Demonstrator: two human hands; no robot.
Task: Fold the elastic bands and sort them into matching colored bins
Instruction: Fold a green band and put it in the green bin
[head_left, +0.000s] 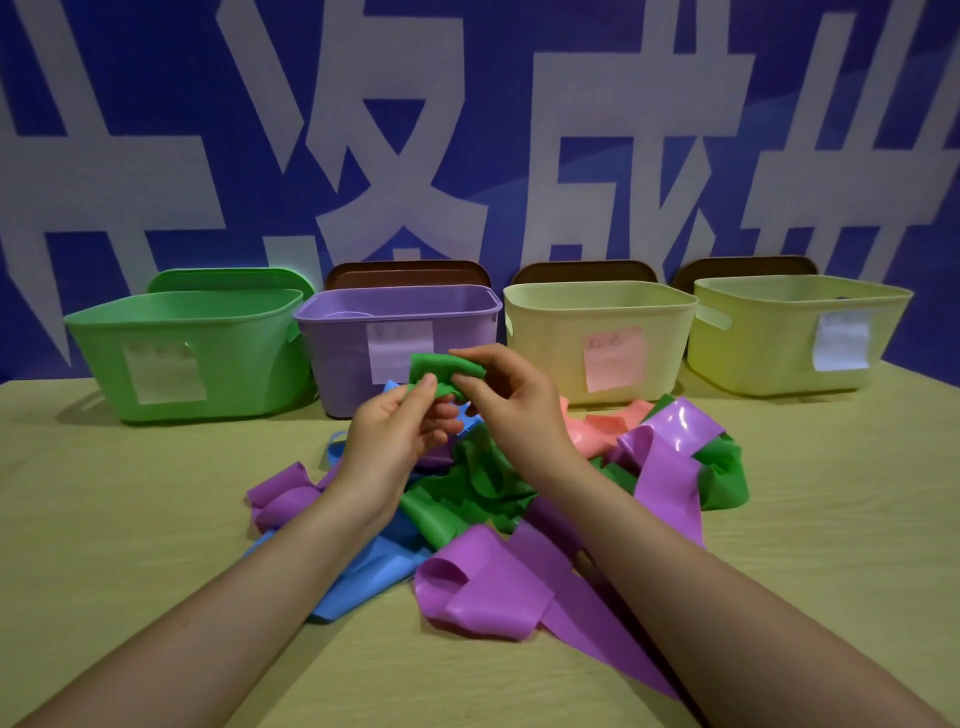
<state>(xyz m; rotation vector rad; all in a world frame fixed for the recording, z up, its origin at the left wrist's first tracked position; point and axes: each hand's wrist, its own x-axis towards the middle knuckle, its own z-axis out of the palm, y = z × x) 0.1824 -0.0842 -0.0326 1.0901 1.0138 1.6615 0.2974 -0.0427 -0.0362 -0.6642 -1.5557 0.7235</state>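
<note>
Four bins stand in a row at the far edge of the table (130, 545), against a blue wall with large white characters (395, 130). From left to right they are a green bin (187, 353), a purple bin (400, 343), a cream bin (597, 338) and a pale yellow-green bin (795, 332), each with a paper label on its near wall. A lid leans behind each bin, green behind the leftmost and brown behind the other three.

Between the bins and the person lies a loose tangle of bands: purple bands (488, 587) near and to the right, a blue band (363, 571) near left, a pink band (602, 426) far right, and more green bands (467, 499) in the middle. The pile spreads under both forearms and hides part of the purple bin's base.

Above the pile, in front of the purple bin, both hands hold a green band (441, 371), bunched into a small crumpled fold with a matte surface. The left hand (395, 436) pinches its lower left edge with the thumb on top. The right hand (514, 400) pinches its right side, fingers curled round the fold.
</note>
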